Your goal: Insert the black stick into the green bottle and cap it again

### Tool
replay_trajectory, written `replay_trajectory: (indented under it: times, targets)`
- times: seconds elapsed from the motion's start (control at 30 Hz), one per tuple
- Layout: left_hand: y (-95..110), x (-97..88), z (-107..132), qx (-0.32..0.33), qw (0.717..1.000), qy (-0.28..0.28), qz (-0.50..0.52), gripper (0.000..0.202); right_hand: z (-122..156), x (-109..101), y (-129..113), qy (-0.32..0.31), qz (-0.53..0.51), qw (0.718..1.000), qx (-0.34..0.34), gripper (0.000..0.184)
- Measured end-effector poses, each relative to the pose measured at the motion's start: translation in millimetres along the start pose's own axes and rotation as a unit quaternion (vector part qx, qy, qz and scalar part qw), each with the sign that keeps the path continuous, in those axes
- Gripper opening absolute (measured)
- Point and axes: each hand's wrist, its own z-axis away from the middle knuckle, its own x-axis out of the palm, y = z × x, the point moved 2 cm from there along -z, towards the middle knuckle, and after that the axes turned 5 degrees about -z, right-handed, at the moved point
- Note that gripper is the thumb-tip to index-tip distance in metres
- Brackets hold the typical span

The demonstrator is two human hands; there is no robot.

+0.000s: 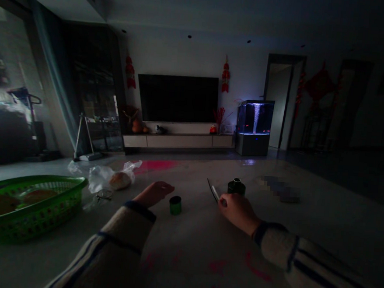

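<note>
My right hand (pixel 238 211) is closed in a pinch around a slim white stick (pixel 215 192), which points up and to the left. A thin dark strip (pixel 210 185) runs alongside it; whether the two are joined I cannot tell. Just behind that hand stands a dark green bottle (pixel 236 186) with a short, narrow neck. My left hand (pixel 153 193) is held over the table with its fingers loosely bent and a gap between them, nothing visible in it. Close to its right is a small green cylindrical cap (pixel 175 205), its dark hollow end facing up.
A green plastic basket (pixel 73 197) holding round breads is at the left. Beside it lie a bun (pixel 119 180) and crumpled clear plastic bags (pixel 98 177). A blurred flat object (pixel 281 189) lies at the right. Pink marks (pixel 218 265) stain the pale tabletop (pixel 185 235).
</note>
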Motion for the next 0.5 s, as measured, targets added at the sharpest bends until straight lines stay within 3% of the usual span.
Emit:
replay_trajectory:
  times: [0.13,0.3,0.5]
  targets:
    - [12.2,5.5,4.2,0.027,0.992,0.069,-0.099,0.030,0.9,0.6,-0.3,-0.033,0.055,0.998,-0.008,0.018]
    - [22.1,10.0,12.9,0.028,0.953,0.138,-0.268,0.036,-0.1,-3.9,-2.7,-0.056,0.086,0.995,-0.002,0.020]
    - [23.9,12.6,15.5,0.034,0.934,0.154,-0.321,0.035,2.8,-3.7,-5.9,-0.111,0.119,0.987,0.010,0.026]
